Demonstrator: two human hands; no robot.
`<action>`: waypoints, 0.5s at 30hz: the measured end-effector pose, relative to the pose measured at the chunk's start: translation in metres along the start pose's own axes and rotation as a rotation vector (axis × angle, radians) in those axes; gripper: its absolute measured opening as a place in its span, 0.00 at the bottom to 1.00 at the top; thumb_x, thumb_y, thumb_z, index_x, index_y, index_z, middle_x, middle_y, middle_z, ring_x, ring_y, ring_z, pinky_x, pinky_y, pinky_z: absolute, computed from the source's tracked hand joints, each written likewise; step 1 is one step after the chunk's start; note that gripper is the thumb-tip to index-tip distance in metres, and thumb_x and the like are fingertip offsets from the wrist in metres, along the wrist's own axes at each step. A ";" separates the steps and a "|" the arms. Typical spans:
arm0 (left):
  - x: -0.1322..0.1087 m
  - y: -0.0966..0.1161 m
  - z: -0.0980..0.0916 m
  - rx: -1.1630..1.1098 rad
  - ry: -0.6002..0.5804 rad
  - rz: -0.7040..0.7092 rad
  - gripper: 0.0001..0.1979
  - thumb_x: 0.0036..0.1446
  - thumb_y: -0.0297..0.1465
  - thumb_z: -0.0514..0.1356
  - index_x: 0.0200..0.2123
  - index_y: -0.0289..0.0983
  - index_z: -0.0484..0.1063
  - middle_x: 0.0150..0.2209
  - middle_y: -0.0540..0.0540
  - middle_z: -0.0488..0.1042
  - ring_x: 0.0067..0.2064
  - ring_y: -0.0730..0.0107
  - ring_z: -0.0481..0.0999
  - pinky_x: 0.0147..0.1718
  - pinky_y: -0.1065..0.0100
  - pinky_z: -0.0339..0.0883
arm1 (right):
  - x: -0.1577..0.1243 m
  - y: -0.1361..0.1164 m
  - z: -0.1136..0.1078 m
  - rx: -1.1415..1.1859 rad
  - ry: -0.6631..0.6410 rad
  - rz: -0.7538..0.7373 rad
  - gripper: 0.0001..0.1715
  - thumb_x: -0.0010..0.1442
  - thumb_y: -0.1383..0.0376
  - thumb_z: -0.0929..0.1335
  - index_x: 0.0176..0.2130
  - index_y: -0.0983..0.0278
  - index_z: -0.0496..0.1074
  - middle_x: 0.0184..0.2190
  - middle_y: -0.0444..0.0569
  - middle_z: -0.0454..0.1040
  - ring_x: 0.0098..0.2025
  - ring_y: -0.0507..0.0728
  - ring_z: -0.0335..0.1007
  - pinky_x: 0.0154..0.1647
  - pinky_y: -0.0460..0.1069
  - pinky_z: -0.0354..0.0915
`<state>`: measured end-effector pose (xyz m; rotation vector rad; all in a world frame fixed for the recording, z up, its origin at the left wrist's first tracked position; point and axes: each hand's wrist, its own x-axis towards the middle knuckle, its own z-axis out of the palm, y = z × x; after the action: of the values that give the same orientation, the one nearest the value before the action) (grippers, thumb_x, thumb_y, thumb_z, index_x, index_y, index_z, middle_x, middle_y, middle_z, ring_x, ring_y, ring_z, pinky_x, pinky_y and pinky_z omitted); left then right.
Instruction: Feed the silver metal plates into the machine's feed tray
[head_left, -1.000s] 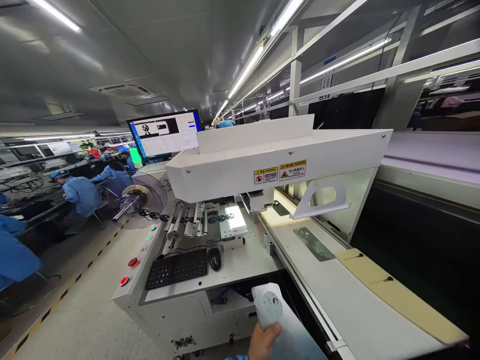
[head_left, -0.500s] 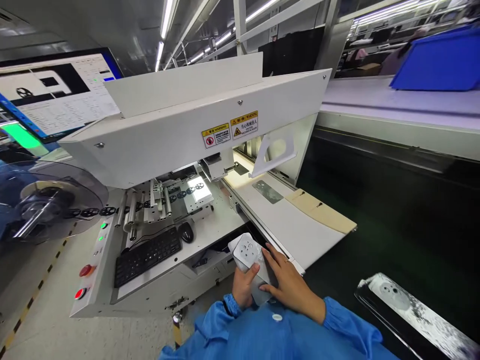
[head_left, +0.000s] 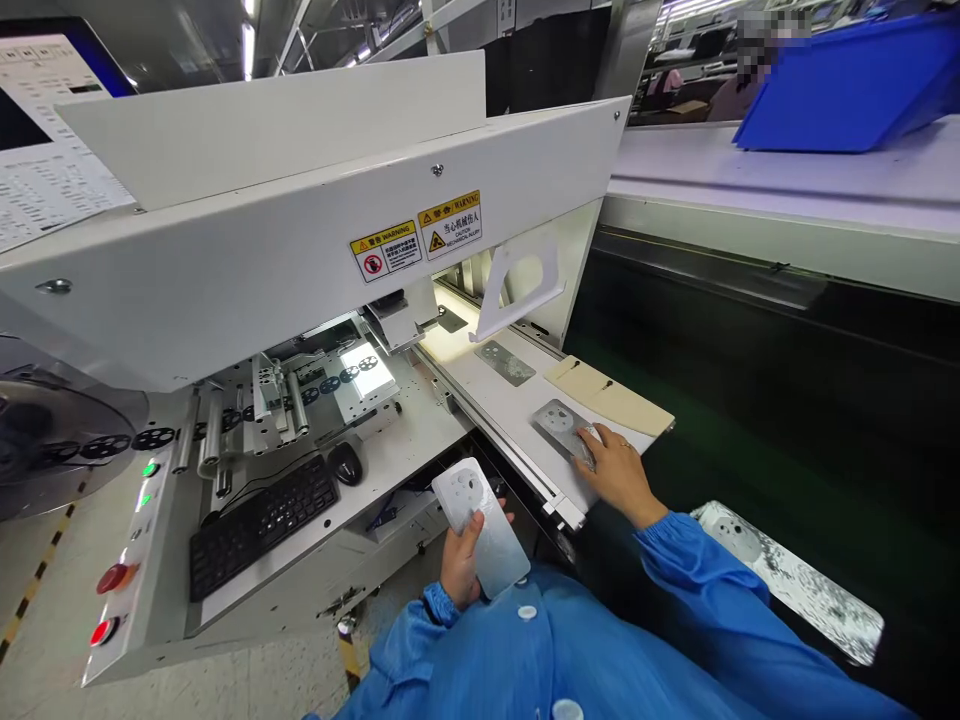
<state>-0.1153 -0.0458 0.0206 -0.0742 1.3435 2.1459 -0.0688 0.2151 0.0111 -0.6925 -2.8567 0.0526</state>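
My left hand (head_left: pixel 465 560) grips a pale silver phone back cover (head_left: pixel 491 535), with the thumb across its face and the camera holes toward the top. My right hand (head_left: pixel 619 470) reaches out over the white machine conveyor (head_left: pixel 525 430) with its fingers on the lower end of a second, grey phone back cover (head_left: pixel 559 420). That cover lies on or just over the conveyor surface; I cannot tell which. Farther in, a third, grey patterned back cover (head_left: pixel 506 362) rests on the same surface.
A white machine hood (head_left: pixel 300 240) with warning labels spans the conveyor. Left of it stand a keyboard (head_left: pixel 262 525), a mouse (head_left: pixel 345 464) and red buttons (head_left: pixel 105 630). On the dark belt (head_left: pixel 787 430) at right lies a speckled cover (head_left: pixel 795 580). A blue bin (head_left: pixel 832 90) sits behind.
My right hand has left the covers held together at my body and moved forward right to the white conveyor with one cover. My left hand keeps the other. The view has turned right.
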 end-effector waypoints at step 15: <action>0.002 -0.001 0.000 -0.052 0.005 -0.031 0.24 0.46 0.42 0.65 0.43 0.31 0.75 0.40 0.39 0.79 0.45 0.47 0.76 0.42 0.53 0.69 | 0.010 0.010 0.012 -0.050 0.060 -0.002 0.25 0.60 0.73 0.54 0.50 0.69 0.71 0.48 0.57 0.74 0.46 0.60 0.71 0.45 0.51 0.66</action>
<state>-0.1166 -0.0444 0.0195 -0.1211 1.2810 2.1561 -0.0751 0.2285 0.0005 -0.6893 -2.8096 -0.0399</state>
